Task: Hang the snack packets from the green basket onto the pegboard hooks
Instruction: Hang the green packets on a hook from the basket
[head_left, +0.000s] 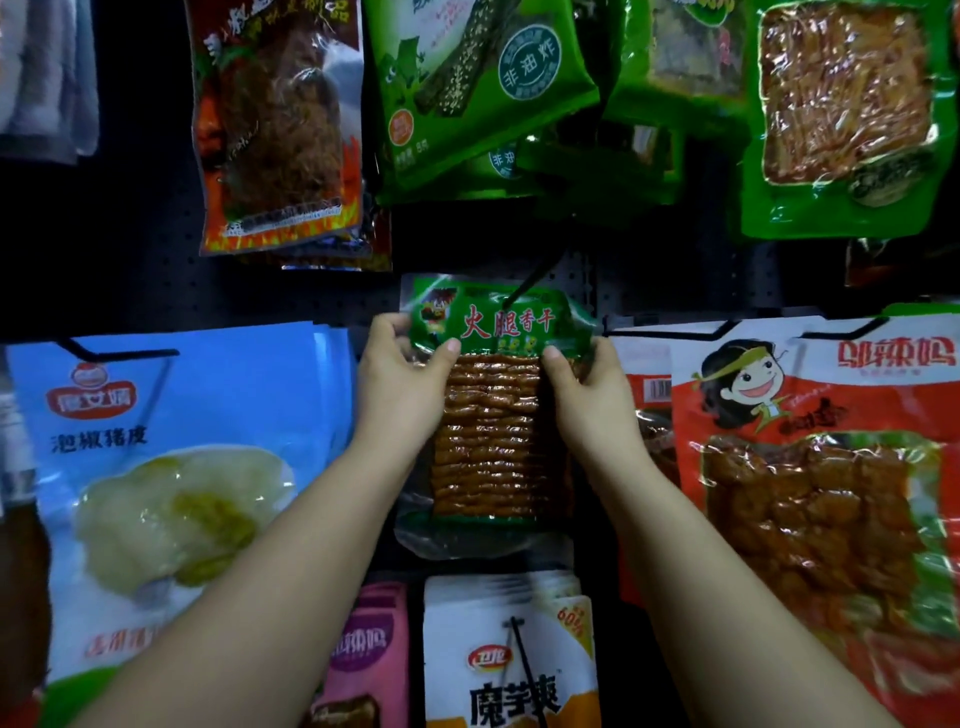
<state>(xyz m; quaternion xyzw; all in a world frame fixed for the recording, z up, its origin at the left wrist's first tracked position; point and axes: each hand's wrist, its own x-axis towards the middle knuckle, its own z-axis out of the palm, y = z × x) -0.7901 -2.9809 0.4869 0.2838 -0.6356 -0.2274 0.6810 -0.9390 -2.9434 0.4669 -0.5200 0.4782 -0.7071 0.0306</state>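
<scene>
We grip the green-topped dried-tofu packet (493, 415) with left hand (400, 384) and right hand (587, 389), thumbs pinching either side of its header to square the hole | packet at centre of pegboard (156, 280), header on black hook (535, 275) | between blue packets (171, 467) left, red packets (810, 467) right | green basket unseen

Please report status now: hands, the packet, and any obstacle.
Left hand and right hand grip green-topped packet by its upper corners. Packet's top at black hook; threaded or not, cannot tell. Neighbouring blue packet and red packet close beside.
</scene>
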